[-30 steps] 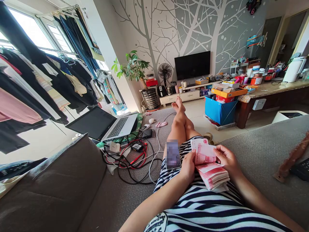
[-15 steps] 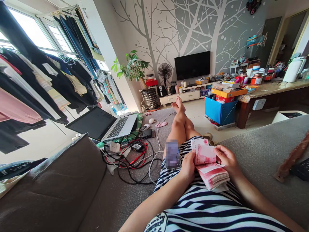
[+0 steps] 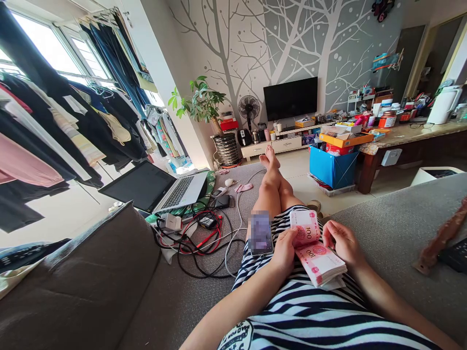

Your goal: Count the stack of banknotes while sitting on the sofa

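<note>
My left hand point(image 3: 285, 250) is closed on a stack of banknotes point(image 3: 323, 265), pink-red with "100" printed on them. The thumb presses at the fold, where the upper notes point(image 3: 304, 226) bend away toward my knees and the thicker part lies toward my body. Just right of the stack is my right hand point(image 3: 343, 242), its fingers curled in and no note visible in them. The stack is over the striped black-and-white clothing point(image 3: 292, 311) on my lap. A phone point(image 3: 261, 236), its screen partly blurred, lies on my thigh left of the notes.
To the left on the grey sofa point(image 3: 204, 301) are an open laptop point(image 3: 182, 192), a white charger point(image 3: 170, 222) and tangled cables point(image 3: 204, 243). A blue bin point(image 3: 333, 167) stands beside a crowded table point(image 3: 419, 130). A brown fuzzy object point(image 3: 441, 238) lies far right.
The lifted note between both hands has gone over onto the upper notes, and the "100" faces now show. My right hand has come off it and curled; my left hand keeps its place.
</note>
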Demonstrator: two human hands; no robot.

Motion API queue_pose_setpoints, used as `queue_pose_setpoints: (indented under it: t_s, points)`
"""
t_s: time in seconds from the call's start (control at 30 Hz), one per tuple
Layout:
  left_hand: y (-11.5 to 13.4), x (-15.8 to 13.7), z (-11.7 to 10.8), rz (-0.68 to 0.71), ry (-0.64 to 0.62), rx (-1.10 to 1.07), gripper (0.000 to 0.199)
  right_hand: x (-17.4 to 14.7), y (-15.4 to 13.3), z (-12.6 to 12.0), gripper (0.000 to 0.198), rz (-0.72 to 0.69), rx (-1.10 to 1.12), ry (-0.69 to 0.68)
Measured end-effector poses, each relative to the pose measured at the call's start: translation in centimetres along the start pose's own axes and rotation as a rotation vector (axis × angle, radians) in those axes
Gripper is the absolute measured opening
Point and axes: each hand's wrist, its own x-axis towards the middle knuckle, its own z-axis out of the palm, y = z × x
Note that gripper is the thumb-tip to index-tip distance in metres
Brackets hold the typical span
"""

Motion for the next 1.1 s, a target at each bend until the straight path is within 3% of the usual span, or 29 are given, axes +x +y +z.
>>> queue_pose_setpoints:
  t_s: [0.13, 0.3, 0.47, 1.1]
  points:
    - [0.2, -0.2, 0.2, -0.013, -0.09, -0.043, 0.03, 0.4, 0.2, 0.0, 0.056, 0.012, -0.062, 0.08]
    - [0.2, -0.3, 0.1, -0.041, -0.162, 0.029, 0.032, 0.6, 1.2, -0.1, 0.053, 0.01, -0.053, 0.023]
    - [0.5, -0.4, 0.1, -0.041, -0.206, 0.101, 0.034, 0.7, 2.0, -0.4, 0.055, -0.017, -0.123, 0.09]
    - [1.1, -0.7, 0.8, -0.027, -0.133, 0.083, 0.037, 0.2, 0.5, -0.5, 0.061, -0.036, -0.232, 0.14]
